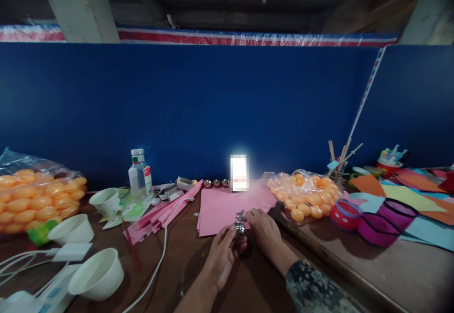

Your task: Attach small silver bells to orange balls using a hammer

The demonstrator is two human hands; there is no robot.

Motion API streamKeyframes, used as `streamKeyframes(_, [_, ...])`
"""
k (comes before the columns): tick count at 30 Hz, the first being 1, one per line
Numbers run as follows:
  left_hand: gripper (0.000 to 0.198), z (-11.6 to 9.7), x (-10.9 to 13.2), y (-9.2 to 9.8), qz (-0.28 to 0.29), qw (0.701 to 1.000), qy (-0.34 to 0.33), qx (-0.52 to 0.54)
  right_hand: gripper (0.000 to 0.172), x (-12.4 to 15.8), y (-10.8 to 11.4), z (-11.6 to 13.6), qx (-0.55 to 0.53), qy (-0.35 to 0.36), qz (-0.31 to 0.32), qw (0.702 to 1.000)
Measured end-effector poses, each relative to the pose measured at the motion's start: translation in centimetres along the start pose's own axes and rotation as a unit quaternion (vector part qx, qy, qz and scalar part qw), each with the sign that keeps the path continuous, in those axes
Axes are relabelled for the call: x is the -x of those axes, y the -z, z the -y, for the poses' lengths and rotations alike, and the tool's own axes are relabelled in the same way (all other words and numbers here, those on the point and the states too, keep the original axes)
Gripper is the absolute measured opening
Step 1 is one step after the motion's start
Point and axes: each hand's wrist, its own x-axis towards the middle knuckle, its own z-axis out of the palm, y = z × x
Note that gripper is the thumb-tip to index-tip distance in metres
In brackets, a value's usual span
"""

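Note:
My left hand is closed around a large shiny steel ball, its thumb and fingers on the ball's sides. Just beyond it, a cluster of small steel balls sits on pink paper. My right hand lies palm down over the paper's near edge, fingers stretched out with their tips beside the small balls. Whether it touches them is hard to make out. Along the paper's far edge stand several more large steel balls, next to a bright, pixelated upright panel.
Orange balls in clear bags lie to the right and far left. Paper bowls, a white cable, pink strips and a bottle are on the left. Purple bands and coloured paper lie right, before a blue partition.

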Motion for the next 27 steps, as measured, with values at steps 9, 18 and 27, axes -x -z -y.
streamKeyframes(9, [0.023, 0.19, -0.05, -0.01, -0.003, 1.0, -0.002, 0.007, 0.015, 0.03, -0.47, -0.04, 0.011, -0.003, -0.023, 1.0])
streamKeyframes(18, [0.022, 0.24, -0.11, 0.09, -0.005, 1.0, -0.004, 0.011, 0.015, -0.02, -0.61, -0.05, 0.009, -0.004, -0.021, 1.0])
streamKeyframes(27, [0.022, 0.08, 0.02, -0.09, -0.01, 1.0, 0.002, 0.013, 0.017, 0.06, 0.01, 0.12, 0.012, -0.01, -0.004, 1.0])
